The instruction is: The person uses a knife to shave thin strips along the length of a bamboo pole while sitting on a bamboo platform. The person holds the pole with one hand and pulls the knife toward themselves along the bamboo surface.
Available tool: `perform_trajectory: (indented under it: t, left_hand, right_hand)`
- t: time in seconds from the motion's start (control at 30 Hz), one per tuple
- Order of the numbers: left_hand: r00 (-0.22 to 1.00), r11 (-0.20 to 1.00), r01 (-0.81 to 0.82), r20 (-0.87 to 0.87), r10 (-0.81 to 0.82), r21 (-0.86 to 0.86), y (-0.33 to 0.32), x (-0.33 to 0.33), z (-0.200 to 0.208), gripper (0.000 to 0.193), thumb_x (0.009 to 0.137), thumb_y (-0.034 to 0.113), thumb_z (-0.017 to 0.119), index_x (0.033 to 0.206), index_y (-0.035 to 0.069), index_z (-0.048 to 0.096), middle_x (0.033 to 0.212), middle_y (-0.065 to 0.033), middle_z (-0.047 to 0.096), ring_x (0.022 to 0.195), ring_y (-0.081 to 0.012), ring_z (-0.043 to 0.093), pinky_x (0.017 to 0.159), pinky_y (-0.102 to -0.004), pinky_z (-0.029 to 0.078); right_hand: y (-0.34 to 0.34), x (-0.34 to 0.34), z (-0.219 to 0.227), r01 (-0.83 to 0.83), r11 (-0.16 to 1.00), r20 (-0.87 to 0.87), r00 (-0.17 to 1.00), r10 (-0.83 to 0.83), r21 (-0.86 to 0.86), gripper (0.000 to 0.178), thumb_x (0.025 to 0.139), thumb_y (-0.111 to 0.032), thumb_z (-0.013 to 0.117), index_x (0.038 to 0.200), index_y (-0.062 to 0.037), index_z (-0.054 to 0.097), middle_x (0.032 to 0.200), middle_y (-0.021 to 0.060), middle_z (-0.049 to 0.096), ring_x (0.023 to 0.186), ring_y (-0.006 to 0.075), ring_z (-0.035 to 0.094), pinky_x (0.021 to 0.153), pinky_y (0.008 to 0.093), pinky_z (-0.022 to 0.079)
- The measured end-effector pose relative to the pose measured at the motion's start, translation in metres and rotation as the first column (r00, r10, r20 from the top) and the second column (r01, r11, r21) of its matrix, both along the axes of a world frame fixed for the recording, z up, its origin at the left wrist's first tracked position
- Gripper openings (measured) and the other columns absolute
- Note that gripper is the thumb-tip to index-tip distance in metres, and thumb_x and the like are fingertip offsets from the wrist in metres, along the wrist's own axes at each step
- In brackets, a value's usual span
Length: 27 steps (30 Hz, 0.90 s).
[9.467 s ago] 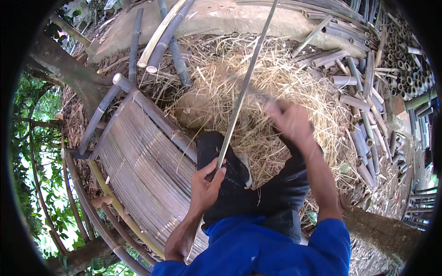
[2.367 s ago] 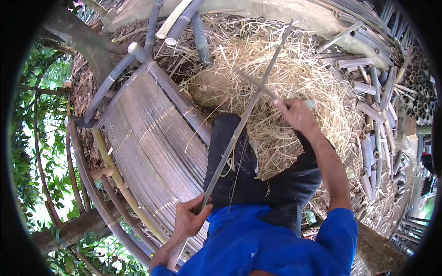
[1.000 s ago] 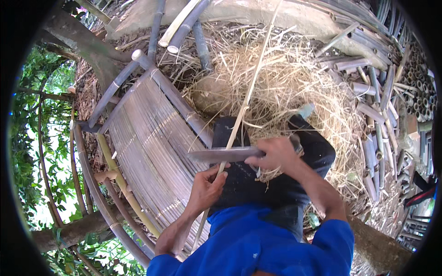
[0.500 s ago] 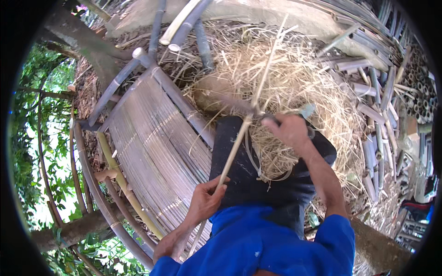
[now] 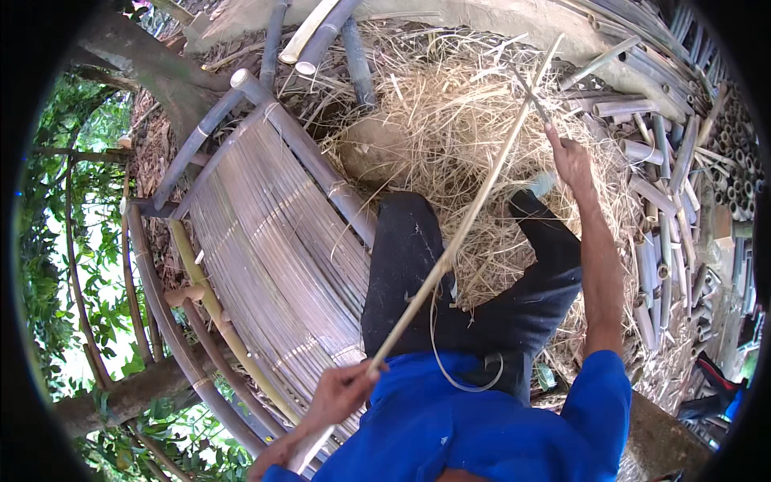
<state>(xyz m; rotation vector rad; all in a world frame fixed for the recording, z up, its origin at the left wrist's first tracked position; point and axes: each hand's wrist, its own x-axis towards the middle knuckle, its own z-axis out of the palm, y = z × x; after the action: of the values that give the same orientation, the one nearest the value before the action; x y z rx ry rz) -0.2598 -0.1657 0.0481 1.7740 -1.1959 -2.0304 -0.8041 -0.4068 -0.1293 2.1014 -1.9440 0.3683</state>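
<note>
Left grip (image 5: 341, 392) clamps a bamboo strip (image 5: 462, 237) (pale, slender); right grip (image 5: 573, 165) clasps a knife (image 5: 540, 108).

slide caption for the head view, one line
Left hand grips a long bamboo strip while the right hand holds a knife across its far end.

texts: none readable | labels: none readable | numbers: none readable | signs: none readable

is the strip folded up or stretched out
Stretched out: the strip runs nearly straight from the left hand up past the knife.
</note>
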Motion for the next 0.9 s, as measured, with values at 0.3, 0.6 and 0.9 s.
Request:
perform_trajectory:
  t: [0.3, 0.6, 0.9]
  left_hand:
    - [0.992, 0.991, 0.013, -0.120, -0.029, -0.135, -0.095, -0.070, -0.041, 0.038, 0.109, 0.028, 0.048, 0.132, 0.003, 0.062, 0.058, 0.0037, 0.044, 0.043, -0.0043, 0.038, 0.039, -0.0239, 0.029]
    - [0.987, 0.992, -0.050, -0.158, 0.031, -0.115, -0.092, -0.078, -0.036, 0.035, 0.108, 0.030, 0.049, 0.124, 0.003, 0.065, 0.062, 0.0036, 0.045, 0.043, -0.0031, 0.035, 0.039, -0.0219, 0.024]
    - [0.994, 0.997, -0.033, -0.105, 0.025, -0.076, -0.069, -0.052, -0.028, 0.033, 0.107, 0.029, 0.053, 0.121, 0.002, 0.066, 0.061, 0.0035, 0.046, 0.045, -0.0033, 0.037, 0.040, -0.0227, 0.028]
  right_hand:
    - [0.101, 0.175, 0.050, 0.018, 0.914, 0.634, 0.715, -0.295, 0.405, 0.071, 0.091, -0.071, 0.053, 0.087, -0.0032, 0.072, 0.064, 0.0172, 0.064, 0.061, 0.0353, 0.067, 0.063, 0.0487, 0.054]
    - [0.110, 0.185, 0.055, -0.127, 0.956, 0.562, 0.826, -0.047, 0.266, 0.057, 0.087, -0.062, 0.064, 0.075, -0.0068, 0.067, 0.066, 0.0165, 0.066, 0.065, 0.0375, 0.068, 0.062, 0.0470, 0.055]
    - [0.089, 0.140, 0.052, 0.136, 0.919, 0.517, 0.792, -0.325, 0.370, 0.062, 0.089, -0.066, 0.061, 0.081, -0.0054, 0.071, 0.064, 0.0159, 0.066, 0.063, 0.0371, 0.068, 0.062, 0.0478, 0.055]
